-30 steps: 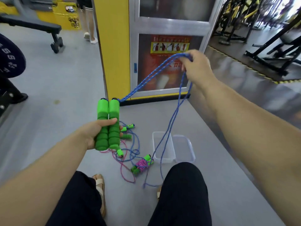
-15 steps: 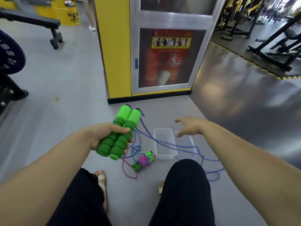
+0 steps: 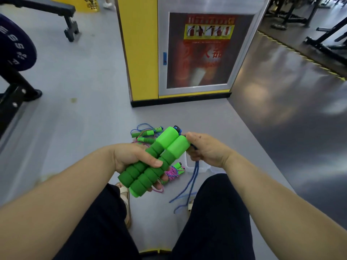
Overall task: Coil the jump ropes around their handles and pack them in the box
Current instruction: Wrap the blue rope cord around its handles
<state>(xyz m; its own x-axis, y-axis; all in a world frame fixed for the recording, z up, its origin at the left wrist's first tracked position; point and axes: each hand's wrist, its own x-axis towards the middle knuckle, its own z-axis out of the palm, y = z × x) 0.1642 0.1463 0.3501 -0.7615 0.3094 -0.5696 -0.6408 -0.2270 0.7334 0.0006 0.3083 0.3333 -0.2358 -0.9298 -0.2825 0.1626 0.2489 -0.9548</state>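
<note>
My left hand [image 3: 131, 158] grips the two green ribbed foam handles [image 3: 155, 160] above my knees [image 3: 216, 212] and my right hand [image 3: 204, 149] pinches the blue braided cord [image 3: 192, 177] at their top ends, so I should wind snug, even turns.

Two green foam handles [image 3: 155, 160], one blue rope [image 3: 195, 166]; left of the one clear box [image 3: 201, 168], one coiled pink rope [image 3: 173, 172], one loose tangle [image 3: 145, 133].

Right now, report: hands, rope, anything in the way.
Left hand grips both green handles. Right hand holds blue rope at their tops; rope hangs uncoiled. Box mostly hidden behind right hand.
</note>
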